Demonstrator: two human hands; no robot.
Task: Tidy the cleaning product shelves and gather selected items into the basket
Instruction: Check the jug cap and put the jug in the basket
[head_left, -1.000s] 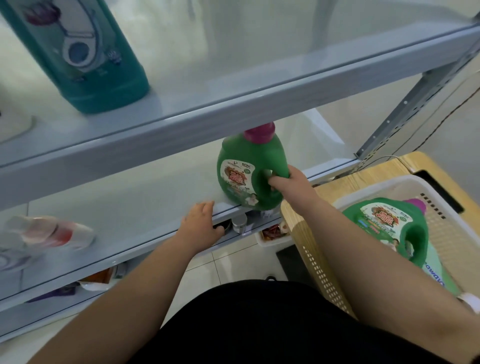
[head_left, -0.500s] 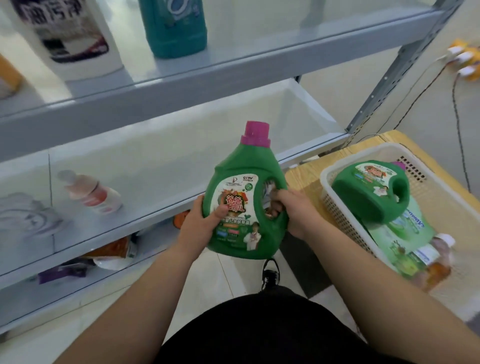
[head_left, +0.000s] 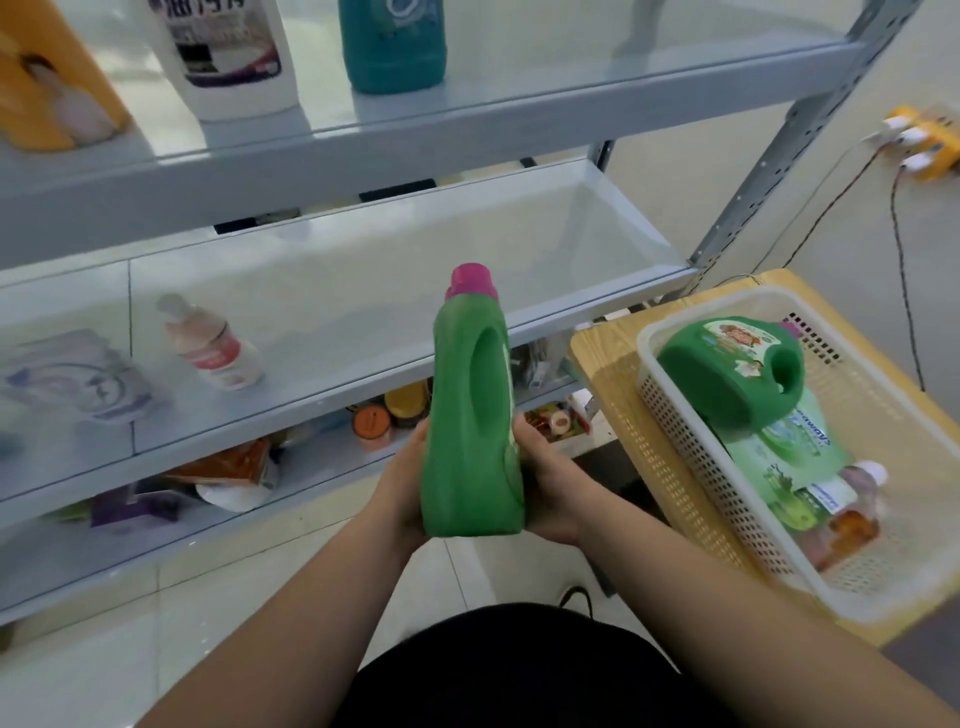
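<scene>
A green detergent jug (head_left: 475, 415) with a pink cap stands upright in the air in front of the middle shelf (head_left: 363, 332), its handle side turned toward me. My left hand (head_left: 402, 480) holds its left side and my right hand (head_left: 545, 478) holds its right side, both near the base. To the right, a white perforated basket (head_left: 675, 415) rests on a wooden stool (head_left: 597, 353). Inside it lies a second green jug (head_left: 727, 369), a green refill pouch (head_left: 789, 457) and a small bottle with orange liquid (head_left: 847, 514).
On the top shelf stand a teal bottle (head_left: 392, 41), a white bottle (head_left: 228, 57) and an orange container (head_left: 47, 78). A small pinkish bottle (head_left: 208, 343) and a pale pouch (head_left: 78, 379) lie on the middle shelf. Clutter fills the bottom shelf. A power strip (head_left: 924, 140) with cables lies at the far right.
My right hand lifted the green jug off the middle shelf by its handle. Both hands then took it by the base and turned its label away from me.
</scene>
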